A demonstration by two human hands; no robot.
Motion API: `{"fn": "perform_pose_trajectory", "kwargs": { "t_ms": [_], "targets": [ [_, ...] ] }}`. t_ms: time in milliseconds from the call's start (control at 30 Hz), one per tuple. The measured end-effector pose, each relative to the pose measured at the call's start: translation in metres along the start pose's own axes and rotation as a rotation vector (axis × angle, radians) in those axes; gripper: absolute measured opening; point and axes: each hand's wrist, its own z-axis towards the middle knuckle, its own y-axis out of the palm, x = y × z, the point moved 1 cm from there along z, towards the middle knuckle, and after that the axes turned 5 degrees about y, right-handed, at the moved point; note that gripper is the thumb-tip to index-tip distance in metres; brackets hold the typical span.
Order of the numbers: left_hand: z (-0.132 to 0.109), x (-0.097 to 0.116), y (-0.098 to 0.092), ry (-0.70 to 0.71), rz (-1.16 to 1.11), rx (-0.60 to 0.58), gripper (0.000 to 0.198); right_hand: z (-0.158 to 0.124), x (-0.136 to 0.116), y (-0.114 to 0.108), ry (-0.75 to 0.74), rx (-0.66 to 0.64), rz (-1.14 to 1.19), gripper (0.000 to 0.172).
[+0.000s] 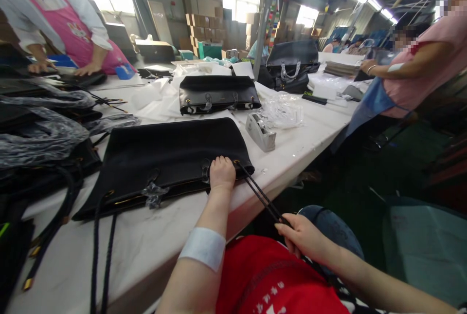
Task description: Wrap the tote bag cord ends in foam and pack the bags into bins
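Observation:
A black leather bag (175, 146) lies flat on the white table before me, its opening edge toward me. My left hand (222, 174) is closed over that edge, near a gold eyelet at the bag's right end. From this eyelet runs a doubled black braided cord (260, 194), stretched down to the right. My right hand (297, 233) pinches the cord off the table's edge, above my lap. A second black cord (97, 246) hangs from the left eyelet over the table's front. Clear plastic wrap (155, 193) covers a handle fitting on the bag.
A grey tape dispenser (260, 131) stands right of the bag, beside crumpled plastic (282, 109). Another black bag (219, 94) lies behind. Wrapped black bags (40, 134) are piled at left. One person in a pink apron (78, 27) works far left, another person (412, 70) at right.

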Motion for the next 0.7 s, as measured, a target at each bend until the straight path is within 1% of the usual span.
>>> {"fn": "perform_pose_trajectory", "kwargs": {
  "t_ms": [67, 133, 167, 233, 267, 300, 333, 367, 400, 433, 500, 533, 567, 633, 700],
  "targets": [
    [0.000, -0.001, -0.004, -0.007, -0.004, -0.007, 0.037, 0.008, 0.008, 0.000, 0.013, -0.036, 0.081, 0.036],
    [-0.004, 0.000, -0.010, -0.017, -0.026, -0.035, 0.035, 0.019, 0.015, -0.003, 0.017, -0.078, 0.215, 0.038],
    [-0.008, 0.001, -0.015, -0.023, -0.051, -0.052, 0.038, 0.024, 0.018, -0.004, 0.010, -0.088, 0.283, 0.039],
    [-0.022, 0.008, -0.028, -0.028, -0.141, -0.055, 0.059, 0.031, 0.023, -0.008, 0.000, -0.096, 0.385, 0.042],
    [-0.031, 0.014, -0.035, -0.024, -0.209, -0.034, 0.064, 0.033, 0.024, -0.010, 0.008, -0.101, 0.419, 0.044],
    [-0.041, 0.021, -0.042, -0.024, -0.283, -0.007, 0.059, 0.033, 0.024, -0.011, 0.023, -0.110, 0.440, 0.045],
    [-0.052, 0.028, -0.048, -0.031, -0.355, 0.006, 0.046, 0.033, 0.023, -0.011, 0.040, -0.121, 0.448, 0.045],
    [-0.061, 0.037, -0.053, -0.050, -0.421, -0.016, 0.032, 0.033, 0.021, -0.010, 0.056, -0.138, 0.444, 0.045],
    [-0.070, 0.046, -0.055, -0.078, -0.485, -0.076, 0.028, 0.033, 0.018, -0.010, 0.065, -0.160, 0.431, 0.044],
    [-0.077, 0.055, -0.056, -0.109, -0.556, -0.167, 0.033, 0.032, 0.014, -0.008, 0.065, -0.185, 0.410, 0.043],
    [-0.087, 0.071, -0.050, -0.154, -0.736, -0.365, 0.041, 0.033, 0.005, -0.006, 0.047, -0.233, 0.350, 0.043],
    [-0.091, 0.078, -0.045, -0.168, -0.846, -0.430, 0.041, 0.033, 0.000, -0.005, 0.035, -0.252, 0.319, 0.044],
    [-0.093, 0.083, -0.040, -0.185, -0.959, -0.465, 0.040, 0.034, -0.005, -0.004, 0.027, -0.269, 0.293, 0.045],
    [-0.093, 0.088, -0.031, -0.243, -1.159, -0.465, 0.037, 0.035, -0.016, -0.004, 0.015, -0.298, 0.281, 0.046],
    [-0.089, 0.085, -0.027, -0.325, -1.304, -0.387, 0.037, 0.035, -0.026, -0.004, -0.002, -0.332, 0.314, 0.046]
  ]
}}
